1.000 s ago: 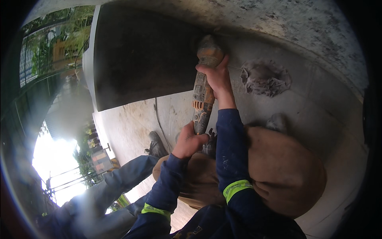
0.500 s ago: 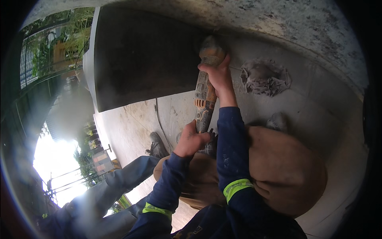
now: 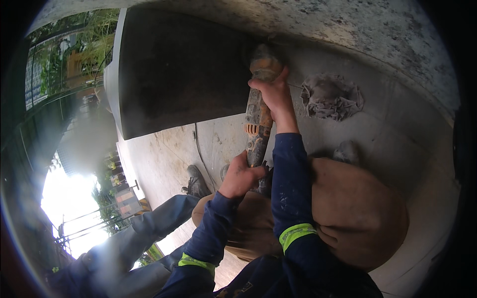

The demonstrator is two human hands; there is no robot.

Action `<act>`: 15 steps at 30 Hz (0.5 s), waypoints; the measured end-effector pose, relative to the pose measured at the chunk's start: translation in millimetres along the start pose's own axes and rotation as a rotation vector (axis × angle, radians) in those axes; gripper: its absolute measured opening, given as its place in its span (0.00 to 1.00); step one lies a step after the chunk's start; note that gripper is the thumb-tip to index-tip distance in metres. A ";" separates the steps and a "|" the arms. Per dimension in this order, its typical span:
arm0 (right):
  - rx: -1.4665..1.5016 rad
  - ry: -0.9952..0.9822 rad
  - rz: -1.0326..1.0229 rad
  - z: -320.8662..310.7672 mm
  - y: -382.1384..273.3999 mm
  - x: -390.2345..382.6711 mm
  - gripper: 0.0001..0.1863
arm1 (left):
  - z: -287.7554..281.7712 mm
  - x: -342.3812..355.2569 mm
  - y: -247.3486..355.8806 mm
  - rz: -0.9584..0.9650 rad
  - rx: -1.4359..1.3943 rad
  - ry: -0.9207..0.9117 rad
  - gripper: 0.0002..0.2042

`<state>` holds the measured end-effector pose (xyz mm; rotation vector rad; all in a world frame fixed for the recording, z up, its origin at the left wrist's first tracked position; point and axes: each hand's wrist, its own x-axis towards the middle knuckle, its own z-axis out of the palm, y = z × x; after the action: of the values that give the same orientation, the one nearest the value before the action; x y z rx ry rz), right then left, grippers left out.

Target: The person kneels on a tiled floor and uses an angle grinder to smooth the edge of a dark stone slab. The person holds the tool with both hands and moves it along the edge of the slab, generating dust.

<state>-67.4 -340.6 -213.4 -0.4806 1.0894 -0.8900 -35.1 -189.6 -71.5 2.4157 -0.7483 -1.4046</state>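
Observation:
Both my hands grip a dusty orange and dark angle grinder. Around the narrow rear end of its body, my left hand is closed. My right hand wraps the front, just behind the orange head. The grinder's front end reaches the corner where a dark panel meets a speckled pale surface; its disc is hidden. To the right of my right hand lies a crumpled grey cloth on the dusty floor.
Another person's legs in grey trousers and a dark shoe are at the left. A thin cord runs over the floor near the panel's lower edge. My brown-clad knee is at the right.
The grinder's rear end and my left hand have shifted slightly to the right. My right hand keeps nearly the same place.

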 end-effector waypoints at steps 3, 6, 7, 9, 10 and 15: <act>0.064 -0.005 -0.002 1.0 -4.6 -5.4 0.55 | -2.2 2.8 0.0 -0.019 0.078 0.015 0.13; 0.041 0.014 -0.007 1.3 -6.6 -8.0 0.54 | -4.7 4.0 -1.3 -0.028 0.081 0.002 0.13; 0.010 0.022 -0.004 1.3 -5.2 -8.1 0.54 | -5.6 4.1 -3.4 -0.031 0.052 -0.015 0.14; 0.037 -0.002 -0.009 0.2 -5.1 0.8 0.54 | -5.5 3.8 -2.3 -0.034 0.027 -0.024 0.15; 0.047 -0.011 -0.011 -0.3 -6.3 3.7 0.54 | -4.8 5.7 1.4 -0.035 0.029 -0.020 0.15; 0.027 -0.006 -0.025 2.4 -10.8 -2.9 0.54 | -1.9 -0.8 3.6 -0.038 0.030 -0.003 0.15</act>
<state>-69.8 -344.7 -203.0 -0.4753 1.0666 -0.9230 -34.9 -192.2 -68.3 2.4638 -0.7323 -1.4209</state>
